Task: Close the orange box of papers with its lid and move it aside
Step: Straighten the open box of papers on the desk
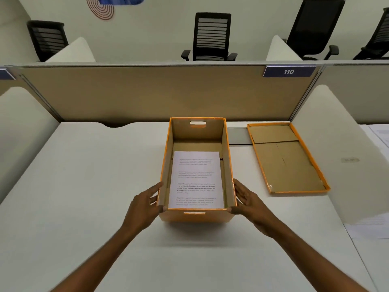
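Observation:
The orange box (195, 217) stands uncovered in the middle of the white desk (84, 186). A printed white sheet (196, 180) lies on top of the papers inside it. Its lid (284, 161) lies upside down on the desk to the right of the box, brown inside facing up. My left hand (145, 204) rests flat against the box's near left wall. My right hand (246, 200) presses the near right wall. Both hands have their fingers stretched along the sides, gripping the box between them.
A tan partition (147, 91) with a "110" label (288, 71) closes off the desk's far edge. White curved dividers (328, 144) stand at both sides. Loose papers (381, 135) lie beyond the right divider. Black office chairs (211, 36) stand behind the partition.

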Motion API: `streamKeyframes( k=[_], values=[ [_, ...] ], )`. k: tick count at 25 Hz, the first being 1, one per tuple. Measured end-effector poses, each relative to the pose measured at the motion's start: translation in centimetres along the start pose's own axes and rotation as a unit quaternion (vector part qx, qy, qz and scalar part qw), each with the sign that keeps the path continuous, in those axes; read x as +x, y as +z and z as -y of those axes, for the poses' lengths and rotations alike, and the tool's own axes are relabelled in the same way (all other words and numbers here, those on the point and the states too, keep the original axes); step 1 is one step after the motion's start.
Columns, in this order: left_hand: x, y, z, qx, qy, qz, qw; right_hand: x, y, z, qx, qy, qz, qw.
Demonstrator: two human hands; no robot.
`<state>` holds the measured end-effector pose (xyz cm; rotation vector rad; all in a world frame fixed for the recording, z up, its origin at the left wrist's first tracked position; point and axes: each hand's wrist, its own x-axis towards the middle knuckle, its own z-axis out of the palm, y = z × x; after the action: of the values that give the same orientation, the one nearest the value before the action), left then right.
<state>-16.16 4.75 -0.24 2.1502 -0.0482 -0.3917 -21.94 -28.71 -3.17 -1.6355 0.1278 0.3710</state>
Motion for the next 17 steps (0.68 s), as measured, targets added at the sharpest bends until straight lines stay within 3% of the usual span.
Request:
streamKeyframes(
  k=[5, 11, 15, 17],
  values=[
    [-3.0, 1.2, 2.3, 0.017, -0.023, -0.017, 0.999, -0.9, 1.1, -1.9, -0.038, 0.007, 0.032, 0.999],
    [-3.3, 1.6, 3.1, 0.089, -0.029, -0.023, 0.995, -1.1, 2.6, -1.5, -0.1, 0.011, 0.016, 0.995],
    [-2.6, 2.8, 2.2, 0.097, 0.019, 0.01, 0.995, -1.7, 3.6, -2.5, -0.182, 0.031, -0.065, 0.981],
    [-2.6, 4.2, 1.3, 0.162, -0.014, -0.009, 0.987, -2.6, 3.4, -3.5, -0.208, 0.021, -0.11, 0.972]
  ],
)
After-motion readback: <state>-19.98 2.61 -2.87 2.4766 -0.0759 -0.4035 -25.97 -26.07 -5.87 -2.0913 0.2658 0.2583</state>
